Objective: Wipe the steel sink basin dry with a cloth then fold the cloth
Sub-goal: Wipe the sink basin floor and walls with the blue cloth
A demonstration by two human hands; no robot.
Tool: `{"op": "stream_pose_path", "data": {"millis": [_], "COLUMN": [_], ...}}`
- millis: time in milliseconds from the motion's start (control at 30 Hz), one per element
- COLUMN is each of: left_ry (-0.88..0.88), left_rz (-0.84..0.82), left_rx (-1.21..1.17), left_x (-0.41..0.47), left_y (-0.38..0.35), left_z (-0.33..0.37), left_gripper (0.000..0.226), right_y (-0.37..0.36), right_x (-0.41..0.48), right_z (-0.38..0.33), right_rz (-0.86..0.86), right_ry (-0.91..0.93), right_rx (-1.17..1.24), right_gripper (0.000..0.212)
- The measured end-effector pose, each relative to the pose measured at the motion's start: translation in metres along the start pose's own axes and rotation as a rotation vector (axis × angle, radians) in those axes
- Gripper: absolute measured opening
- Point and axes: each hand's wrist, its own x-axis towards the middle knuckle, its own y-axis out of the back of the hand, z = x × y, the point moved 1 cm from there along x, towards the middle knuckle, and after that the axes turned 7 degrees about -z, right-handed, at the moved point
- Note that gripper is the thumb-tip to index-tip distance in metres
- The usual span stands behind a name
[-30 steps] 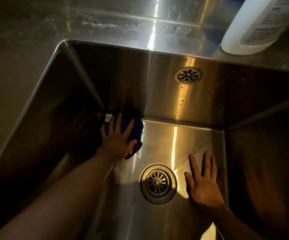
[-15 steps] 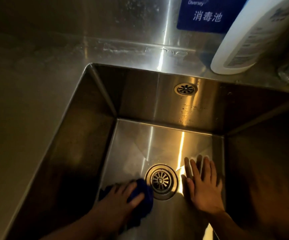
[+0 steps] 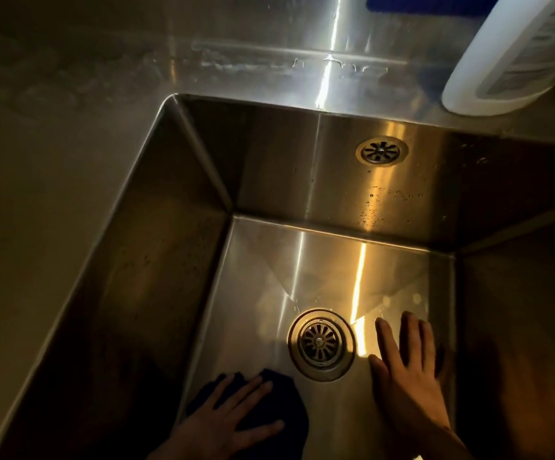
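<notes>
I look down into a deep steel sink basin (image 3: 302,260) with a round drain (image 3: 321,344) in its floor. My left hand (image 3: 226,416) lies flat, fingers spread, pressing a dark blue cloth (image 3: 286,410) onto the basin floor at the near left, just short of the drain. My right hand (image 3: 409,366) rests flat and empty on the floor to the right of the drain, close to the right wall. Water droplets still speckle the back wall below the overflow grille (image 3: 381,151).
A white plastic bottle (image 3: 508,58) stands on the steel ledge at the back right. A blue sign (image 3: 419,3) shows at the top edge. The steel counter (image 3: 53,194) stretches to the left of the basin. Lighting is dim.
My left hand dragged the cloth from the far left corner of the basin floor to the near left, beside the drain. My right hand stayed planted to the right of the drain.
</notes>
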Motion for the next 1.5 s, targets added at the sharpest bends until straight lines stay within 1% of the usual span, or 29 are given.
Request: {"op": "stream_pose_path", "data": {"millis": [67, 133, 200, 267, 400, 500, 600, 667, 800, 933, 1033, 1100, 1133, 1200, 1267, 1300, 1333, 1367, 1400, 1433, 1467, 1500], "left_ry": [0.054, 0.144, 0.268, 0.410, 0.699, 0.863, 0.932, 0.934, 0.958, 1.008, 0.995, 0.985, 0.948, 0.789, 0.564, 0.460, 0.432, 0.395, 0.297, 0.223, 0.106, 0.071], "left_rz": [0.029, 0.065, 0.088, 0.101, 0.206, 0.272, 0.296, 0.313, 0.411, 0.443, 0.440, 0.484, 0.488, 0.477, 0.439, 0.338, 0.279, 0.230, 0.150, 0.052, -0.065, -0.173], "left_rx": [-0.035, -0.097, -0.168, -0.241, -0.456, -0.598, -0.661, -0.641, -0.585, -0.538, -0.552, -0.629, -0.656, -0.627, -0.537, -0.575, -0.656, -0.701, -0.666, -0.630, -0.518, -0.448], "left_x": [0.001, 0.001, 0.004, 0.009, 0.025, 0.048, 0.074, 0.094, 0.140, 0.154, 0.141, 0.122, 0.109, 0.078, 0.050, 0.041, 0.034, 0.030, 0.027, 0.027, 0.026, 0.028], "left_y": [-0.007, -0.011, -0.007, 0.000, 0.018, 0.028, 0.039, 0.050, 0.073, 0.091, 0.108, 0.115, 0.117, 0.118, 0.105, 0.096, 0.091, 0.082, 0.068, 0.062, 0.057, 0.054], "left_z": [-0.002, -0.004, -0.008, -0.012, -0.017, -0.029, -0.051, -0.073, -0.120, -0.138, -0.136, -0.119, -0.104, -0.062, -0.019, -0.002, 0.011, 0.022, 0.031, 0.032, 0.037, 0.033], "left_gripper": [0.070, 0.074, 0.081, 0.088, 0.077, 0.072, 0.070, 0.067, 0.065, 0.062, 0.053, 0.051, 0.052, 0.054, 0.061, 0.068, 0.069, 0.056, 0.034, 0.024, 0.028, 0.033], "right_y": [0.001, 0.000, -0.003, -0.003, -0.001, -0.007, -0.008, -0.007, -0.004, -0.008, -0.009, -0.005, -0.003, 0.003, 0.007, 0.008, 0.008, 0.008, 0.008, 0.008, 0.007, 0.007], "right_x": [0.004, 0.006, 0.007, 0.007, 0.008, 0.011, 0.011, 0.010, 0.007, 0.008, 0.010, 0.006, 0.004, 0.001, 0.000, -0.001, -0.001, -0.001, 0.000, 0.001, 0.002, 0.003], "right_z": [0.005, 0.009, 0.009, 0.006, 0.004, 0.006, 0.008, 0.007, 0.005, 0.009, 0.012, 0.009, 0.008, 0.005, 0.003, 0.002, 0.002, 0.002, 0.002, 0.003, 0.003, 0.003], "right_rz": [-0.014, -0.021, 0.032, 0.089, 0.127, 0.144, 0.131, 0.119, 0.088, 0.038, 0.036, 0.047, 0.041, 0.020, 0.009, -0.002, -0.017, -0.030, -0.041, -0.049, -0.056, -0.063], "right_ry": [-0.017, -0.029, -0.018, -0.003, -0.028, -0.051, -0.047, -0.035, -0.026, -0.042, -0.058, -0.024, -0.013, -0.015, -0.022, -0.021, -0.019, -0.016, -0.012, -0.009, -0.006, -0.004], "right_rx": [0.100, 0.140, 0.146, 0.141, 0.124, 0.099, 0.062, 0.055, 0.072, 0.083, 0.075, 0.086, 0.099, 0.141, 0.160, 0.168, 0.176, 0.183, 0.187, 0.183, 0.178, 0.179], "right_gripper": [0.058, 0.062, 0.065, 0.061, 0.065, 0.066, 0.066, 0.066, 0.068, 0.067, 0.067, 0.065, 0.065, 0.065, 0.062, 0.062, 0.063, 0.064, 0.064, 0.064, 0.065, 0.065]}}
